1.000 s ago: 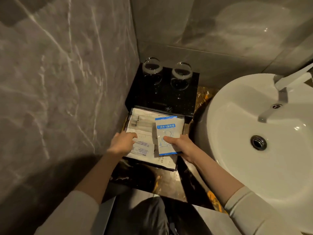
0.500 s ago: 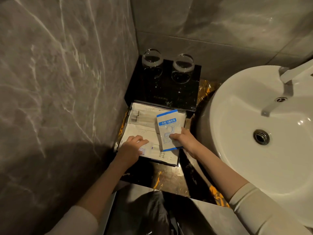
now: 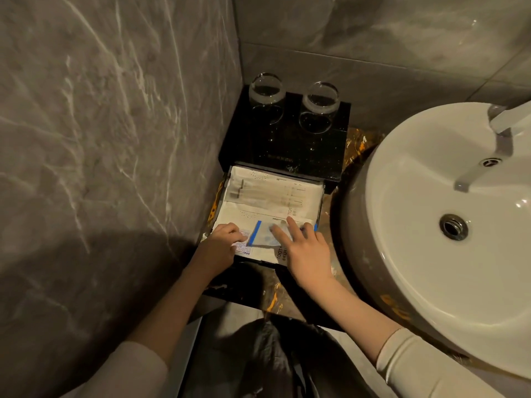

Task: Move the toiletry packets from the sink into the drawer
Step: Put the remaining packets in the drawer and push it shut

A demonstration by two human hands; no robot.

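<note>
1. The right hand (image 3: 309, 248) lies flat with its fingers straight and spread, pressing on the blue-edged packet (image 3: 265, 235) in the drawer (image 3: 319, 209); it grips nothing.
2. The left hand (image 3: 221, 242) has its fingers curled down onto a small printed packet (image 3: 242, 244), just left of the right hand's fingertips. Whether it pinches that packet or only presses it, I cannot tell.
3. The blue-edged packet lies flat under the right fingers, its blue end strip toward the left hand, touching or overlapping the small packet.
4. Beyond both hands, deeper in the drawer, lie white toothbrush packets (image 3: 273, 193); another shows under the right palm at the drawer's front edge.
5. The drawer is pulled open from a black box (image 3: 287, 145), beyond the hands.
6. Two glasses (image 3: 319, 106) stand on the box top, side by side, well past the fingertips.
7. The sink (image 3: 431, 225) sits to the right of the right hand, its basin showing only the drain.
8. A grey wall (image 3: 115, 139) rises left of the left hand.
</note>
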